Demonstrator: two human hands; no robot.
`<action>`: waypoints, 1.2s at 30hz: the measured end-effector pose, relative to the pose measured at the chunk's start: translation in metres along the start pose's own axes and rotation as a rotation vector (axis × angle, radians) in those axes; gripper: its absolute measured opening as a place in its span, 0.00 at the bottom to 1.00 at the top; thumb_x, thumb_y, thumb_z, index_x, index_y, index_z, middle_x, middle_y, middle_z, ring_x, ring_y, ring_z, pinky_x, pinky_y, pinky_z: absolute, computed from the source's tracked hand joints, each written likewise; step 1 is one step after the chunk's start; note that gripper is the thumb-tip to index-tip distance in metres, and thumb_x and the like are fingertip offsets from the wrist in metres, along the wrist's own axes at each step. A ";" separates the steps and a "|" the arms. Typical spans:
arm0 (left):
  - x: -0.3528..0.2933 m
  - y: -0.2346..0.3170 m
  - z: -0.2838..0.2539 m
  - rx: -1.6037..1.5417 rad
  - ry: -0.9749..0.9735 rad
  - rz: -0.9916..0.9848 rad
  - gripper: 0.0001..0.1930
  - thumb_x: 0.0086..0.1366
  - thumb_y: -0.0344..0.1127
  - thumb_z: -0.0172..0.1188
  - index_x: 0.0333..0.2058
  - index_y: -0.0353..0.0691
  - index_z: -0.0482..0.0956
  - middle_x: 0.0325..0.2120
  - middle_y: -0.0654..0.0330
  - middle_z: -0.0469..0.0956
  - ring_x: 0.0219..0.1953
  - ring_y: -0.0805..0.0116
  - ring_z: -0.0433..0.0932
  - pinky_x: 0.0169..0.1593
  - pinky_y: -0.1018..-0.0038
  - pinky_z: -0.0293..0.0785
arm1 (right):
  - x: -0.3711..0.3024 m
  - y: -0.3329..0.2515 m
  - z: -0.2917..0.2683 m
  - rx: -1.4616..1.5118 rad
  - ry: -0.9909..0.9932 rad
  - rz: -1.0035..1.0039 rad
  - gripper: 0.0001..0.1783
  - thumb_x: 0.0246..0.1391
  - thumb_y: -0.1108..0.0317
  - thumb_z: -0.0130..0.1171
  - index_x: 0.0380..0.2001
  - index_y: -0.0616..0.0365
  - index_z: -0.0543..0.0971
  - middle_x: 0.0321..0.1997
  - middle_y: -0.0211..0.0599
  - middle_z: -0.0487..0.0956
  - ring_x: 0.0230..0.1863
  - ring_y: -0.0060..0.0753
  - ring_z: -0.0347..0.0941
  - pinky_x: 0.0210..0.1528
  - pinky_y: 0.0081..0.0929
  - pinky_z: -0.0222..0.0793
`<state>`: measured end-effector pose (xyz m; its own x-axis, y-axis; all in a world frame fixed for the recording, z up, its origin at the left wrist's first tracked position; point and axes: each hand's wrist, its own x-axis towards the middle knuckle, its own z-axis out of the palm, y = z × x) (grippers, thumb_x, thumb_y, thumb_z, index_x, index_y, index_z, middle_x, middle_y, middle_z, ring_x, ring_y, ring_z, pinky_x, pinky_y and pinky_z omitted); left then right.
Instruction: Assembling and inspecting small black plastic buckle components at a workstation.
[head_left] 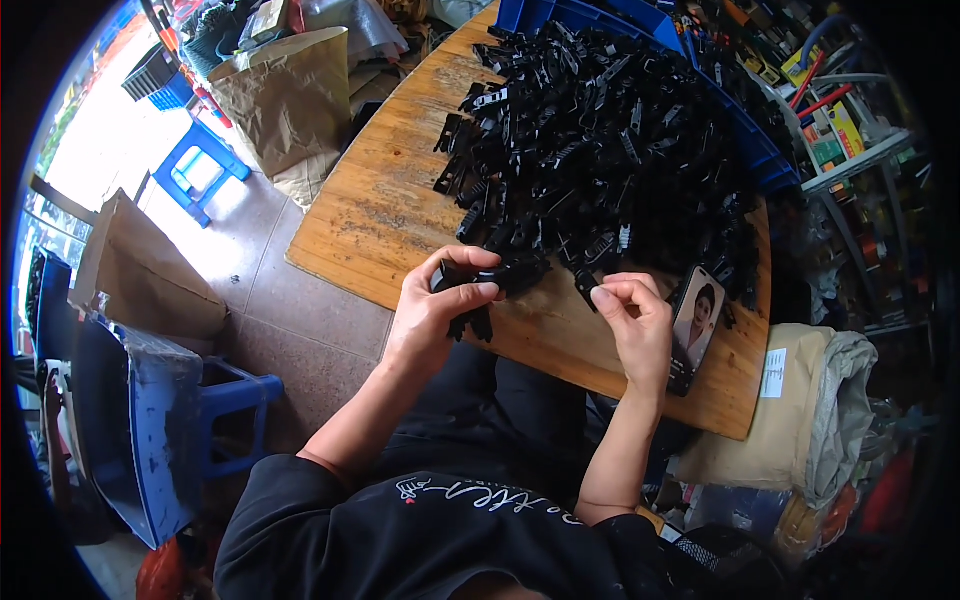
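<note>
My left hand [425, 310] is closed near the front edge of the wooden table [370, 190], thumb and fingers around a few black plastic parts [468, 277]. Some of these hang below the fingers, and their exact kind does not show. To its right, my right hand [638, 325] pinches between thumb and fingertips, right beside a small black piece [587, 287] that appears to be in its grip. Just beyond both hands spreads a large heap of similar black parts [600, 150], some with ridged or shiny grey faces.
A phone [697, 325] showing a person on its screen stands tilted right of my right hand. A blue crate [745, 130] borders the heap behind. Paper sacks [285, 100], a blue stool [200, 165] and a cardboard box [150, 270] are left; a crowded shelf [855, 165] is right.
</note>
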<state>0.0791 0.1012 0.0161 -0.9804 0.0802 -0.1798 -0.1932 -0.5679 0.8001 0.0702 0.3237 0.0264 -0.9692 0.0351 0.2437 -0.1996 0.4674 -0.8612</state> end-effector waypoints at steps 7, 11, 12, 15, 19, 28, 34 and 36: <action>0.000 -0.003 0.008 0.034 -0.009 -0.004 0.13 0.50 0.23 0.59 0.37 0.37 0.74 0.27 0.64 0.74 0.29 0.79 0.72 0.34 0.84 0.67 | 0.001 0.009 -0.017 0.460 -0.062 0.278 0.09 0.51 0.67 0.57 0.26 0.63 0.76 0.30 0.25 0.72 0.29 0.14 0.62 0.33 0.13 0.58; 0.001 -0.004 0.011 0.061 -0.013 -0.009 0.13 0.50 0.22 0.59 0.36 0.37 0.74 0.27 0.64 0.74 0.29 0.79 0.72 0.34 0.84 0.67 | -0.001 0.010 -0.011 0.252 0.013 0.138 0.07 0.51 0.68 0.57 0.28 0.62 0.77 0.36 0.30 0.75 0.32 0.14 0.64 0.36 0.12 0.59; 0.001 -0.004 0.012 0.060 -0.014 -0.003 0.13 0.50 0.22 0.59 0.36 0.37 0.74 0.27 0.65 0.74 0.29 0.79 0.72 0.34 0.84 0.67 | -0.001 0.012 -0.011 0.303 -0.004 0.080 0.07 0.50 0.68 0.58 0.28 0.62 0.77 0.39 0.32 0.75 0.33 0.15 0.65 0.36 0.12 0.59; 0.000 -0.003 0.014 0.048 -0.013 -0.003 0.13 0.50 0.22 0.59 0.36 0.37 0.74 0.27 0.65 0.73 0.29 0.79 0.72 0.34 0.84 0.67 | -0.001 0.015 -0.014 0.449 -0.035 0.149 0.07 0.51 0.69 0.57 0.29 0.62 0.78 0.42 0.34 0.75 0.34 0.15 0.65 0.37 0.12 0.60; 0.002 -0.005 0.013 0.063 0.001 0.012 0.14 0.49 0.23 0.58 0.37 0.34 0.72 0.29 0.58 0.75 0.30 0.71 0.76 0.36 0.80 0.70 | -0.003 0.016 -0.010 0.603 0.045 0.182 0.08 0.54 0.68 0.54 0.30 0.62 0.77 0.40 0.36 0.75 0.35 0.19 0.68 0.38 0.16 0.63; -0.008 0.002 0.023 0.234 -0.076 0.014 0.13 0.47 0.23 0.61 0.35 0.36 0.75 0.28 0.64 0.74 0.31 0.79 0.71 0.34 0.84 0.67 | -0.027 -0.034 0.010 0.630 -0.285 0.294 0.12 0.56 0.63 0.51 0.27 0.62 0.71 0.27 0.37 0.77 0.21 0.18 0.68 0.25 0.13 0.66; -0.011 0.006 0.019 0.386 -0.129 -0.004 0.14 0.44 0.24 0.63 0.34 0.36 0.76 0.30 0.63 0.74 0.31 0.77 0.72 0.35 0.82 0.68 | -0.028 -0.032 0.005 0.604 -0.253 0.300 0.10 0.55 0.65 0.52 0.26 0.62 0.72 0.24 0.32 0.75 0.20 0.16 0.68 0.23 0.12 0.66; -0.011 0.006 0.018 0.390 -0.171 0.000 0.14 0.44 0.24 0.63 0.33 0.35 0.76 0.30 0.63 0.74 0.30 0.77 0.72 0.35 0.82 0.69 | -0.029 -0.035 0.003 0.590 -0.251 0.314 0.10 0.55 0.66 0.52 0.26 0.62 0.72 0.24 0.32 0.75 0.20 0.16 0.68 0.23 0.12 0.66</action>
<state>0.0884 0.1119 0.0332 -0.9663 0.2336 -0.1084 -0.1607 -0.2179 0.9627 0.1044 0.3037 0.0480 -0.9835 -0.1481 -0.1039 0.1181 -0.0901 -0.9889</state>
